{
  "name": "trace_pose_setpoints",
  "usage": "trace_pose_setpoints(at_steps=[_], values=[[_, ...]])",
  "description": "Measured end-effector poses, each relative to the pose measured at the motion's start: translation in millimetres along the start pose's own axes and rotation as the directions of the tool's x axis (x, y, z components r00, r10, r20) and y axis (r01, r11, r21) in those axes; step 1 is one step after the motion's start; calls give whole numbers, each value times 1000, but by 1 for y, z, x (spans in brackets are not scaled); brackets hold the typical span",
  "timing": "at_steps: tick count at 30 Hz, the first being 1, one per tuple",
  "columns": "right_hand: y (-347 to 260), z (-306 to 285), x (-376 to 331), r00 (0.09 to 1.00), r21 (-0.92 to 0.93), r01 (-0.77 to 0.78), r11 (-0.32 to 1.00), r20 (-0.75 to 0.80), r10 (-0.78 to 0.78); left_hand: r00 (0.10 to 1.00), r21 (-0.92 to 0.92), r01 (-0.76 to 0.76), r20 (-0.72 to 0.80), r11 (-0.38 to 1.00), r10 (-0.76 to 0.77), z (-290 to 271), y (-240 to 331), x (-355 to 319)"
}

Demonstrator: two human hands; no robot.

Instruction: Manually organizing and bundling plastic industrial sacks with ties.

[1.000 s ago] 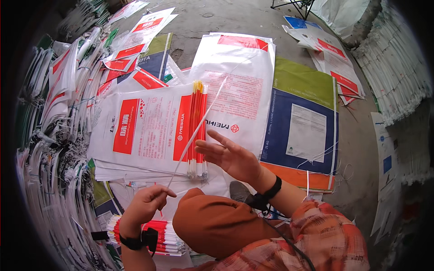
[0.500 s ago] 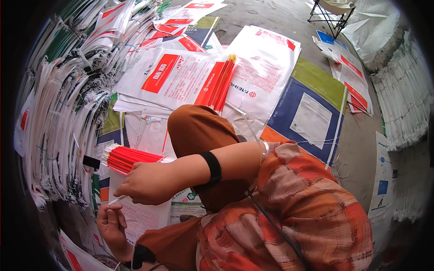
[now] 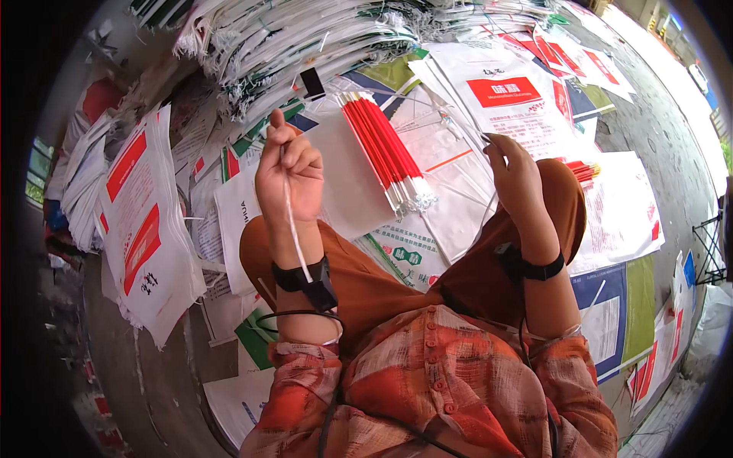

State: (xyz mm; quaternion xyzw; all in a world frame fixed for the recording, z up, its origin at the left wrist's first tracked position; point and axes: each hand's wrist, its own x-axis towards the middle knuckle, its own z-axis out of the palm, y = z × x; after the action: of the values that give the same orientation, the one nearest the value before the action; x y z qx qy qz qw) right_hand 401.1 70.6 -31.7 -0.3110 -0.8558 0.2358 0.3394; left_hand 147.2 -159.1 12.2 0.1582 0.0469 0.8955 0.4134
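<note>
On my feed the person's bare left hand (image 3: pixel 289 172) stands upright at ten o'clock, forearm rising from seven, palm toward the camera, index finger pointing up and the other fingers curled round a narrow white plastic strip (image 3: pixel 292 227) that trails down over the wrist. At two o'clock I see the bare right hand (image 3: pixel 519 179), wrist bent inward, thumb and fingertips drawn close together toward eleven; I cannot tell whether they pinch a pale strand there. Between the hands, at twelve, lies a flat bundle of folded red-and-white sacks (image 3: pixel 382 145).
</note>
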Motion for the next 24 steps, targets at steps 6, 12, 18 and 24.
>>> trace_pose_setpoints(at_steps=[6, 12, 18, 24], values=[[-52, 19, -33, 978, 173, 203, 964, 17, -209, 990, 135, -3, -138, 991, 22, -21, -65, -14], [-62, 43, -65, 843, 707, -394, 587, 532, -75, 931, 686, 13, -275, 728, 242, -24, -114, -12], [-61, 48, -67, 690, 558, -568, 605, 724, -21, 949, 751, 111, -275, 651, 156, -36, -126, -18], [-14, 7, -47, 669, 556, -682, 474, 737, 98, 970, 585, -12, -190, 811, 152, -48, -91, 0]])
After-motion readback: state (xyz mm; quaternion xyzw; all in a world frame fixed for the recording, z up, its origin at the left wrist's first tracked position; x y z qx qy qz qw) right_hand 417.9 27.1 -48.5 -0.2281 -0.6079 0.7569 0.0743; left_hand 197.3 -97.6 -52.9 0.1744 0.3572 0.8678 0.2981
